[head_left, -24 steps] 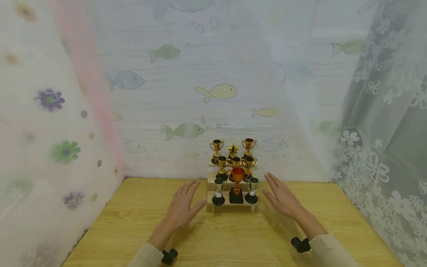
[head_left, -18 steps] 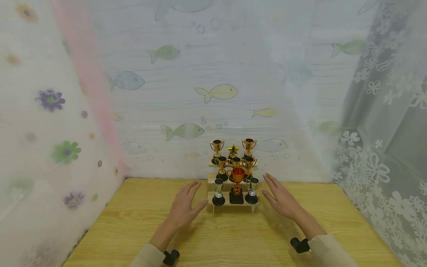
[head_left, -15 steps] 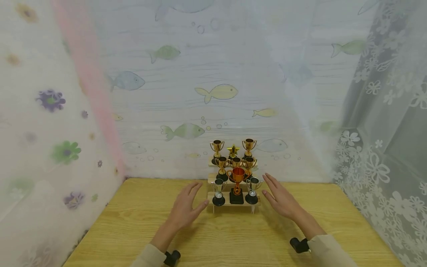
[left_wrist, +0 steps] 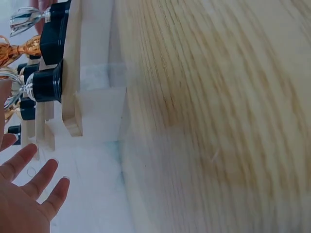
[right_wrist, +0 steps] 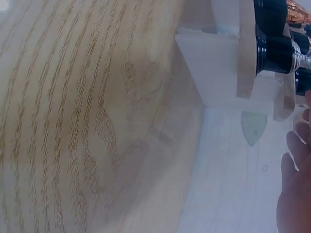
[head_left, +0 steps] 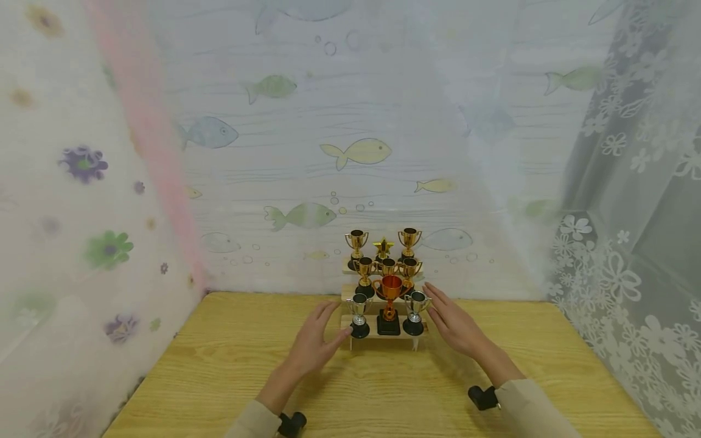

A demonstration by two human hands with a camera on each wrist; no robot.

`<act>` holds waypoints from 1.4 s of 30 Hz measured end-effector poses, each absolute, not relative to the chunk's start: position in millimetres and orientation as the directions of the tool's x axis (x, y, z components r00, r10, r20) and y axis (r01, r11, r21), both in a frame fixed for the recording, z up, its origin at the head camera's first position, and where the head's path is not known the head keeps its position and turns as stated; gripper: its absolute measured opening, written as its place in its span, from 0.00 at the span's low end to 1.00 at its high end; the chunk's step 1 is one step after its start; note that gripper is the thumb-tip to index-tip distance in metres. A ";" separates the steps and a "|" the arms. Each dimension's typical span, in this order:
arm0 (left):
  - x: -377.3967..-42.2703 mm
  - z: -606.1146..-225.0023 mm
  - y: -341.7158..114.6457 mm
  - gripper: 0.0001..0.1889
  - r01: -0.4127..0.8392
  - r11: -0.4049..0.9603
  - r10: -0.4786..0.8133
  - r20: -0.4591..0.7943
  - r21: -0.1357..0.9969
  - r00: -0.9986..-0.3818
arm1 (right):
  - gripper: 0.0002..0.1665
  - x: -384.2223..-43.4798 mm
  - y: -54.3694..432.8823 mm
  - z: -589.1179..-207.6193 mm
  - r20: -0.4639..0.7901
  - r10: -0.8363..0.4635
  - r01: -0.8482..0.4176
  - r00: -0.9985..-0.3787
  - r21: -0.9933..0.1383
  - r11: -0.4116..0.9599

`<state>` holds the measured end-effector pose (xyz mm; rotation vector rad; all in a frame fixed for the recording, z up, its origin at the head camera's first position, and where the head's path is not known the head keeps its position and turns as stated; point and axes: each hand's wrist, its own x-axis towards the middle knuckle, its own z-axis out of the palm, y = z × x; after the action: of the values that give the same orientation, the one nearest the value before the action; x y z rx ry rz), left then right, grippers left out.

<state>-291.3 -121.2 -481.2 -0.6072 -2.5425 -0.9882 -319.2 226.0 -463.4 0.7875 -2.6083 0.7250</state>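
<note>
A small three-tier wooden display stand [head_left: 372,325] holds several miniature trophies. On its front step an orange cup [head_left: 391,289] stands between a left silver cup [head_left: 359,305] and a right silver cup [head_left: 417,304]. Gold cups [head_left: 364,271] fill the steps behind, along with a gold star trophy [head_left: 383,247]. My left hand [head_left: 313,345] is at the stand's left end, fingers spread, thumb tip overlapping the left silver cup's base in the head view. At the right end is my right hand [head_left: 459,325], fingers extended close beside the right silver cup. Neither hand grips anything.
The stand is on a wood-grain table [head_left: 246,359], near its back edge. Behind hangs a pale fish-print curtain [head_left: 383,109]; a flower-print cloth [head_left: 82,243] is at the left and white floral lace [head_left: 619,274] at the right.
Both hands have moved inward toward the stand, the left one to the right and the right one to the left. The trophies and stand have stayed in place.
</note>
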 end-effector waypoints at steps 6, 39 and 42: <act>-293.3 -482.0 -115.6 0.36 0.507 0.625 0.260 0.454 0.594 -0.852 | 0.28 -323.5 224.8 -464.1 0.480 -0.436 -0.624 -0.761 -0.359 0.694; -301.0 -490.7 -89.6 0.19 0.500 0.459 0.209 0.457 0.735 -0.864 | 0.12 -341.1 221.6 -476.4 0.498 -0.432 -0.625 -0.752 -0.330 0.708; -304.0 -491.2 -87.3 0.14 0.522 0.467 0.204 0.487 0.714 -0.849 | 0.13 -341.8 220.1 -474.4 0.500 -0.425 -0.622 -0.755 -0.339 0.706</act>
<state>-304.0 -87.3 -491.2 -0.6140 -2.3854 -1.3328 -341.8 220.1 -474.4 0.8118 -2.5281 0.7027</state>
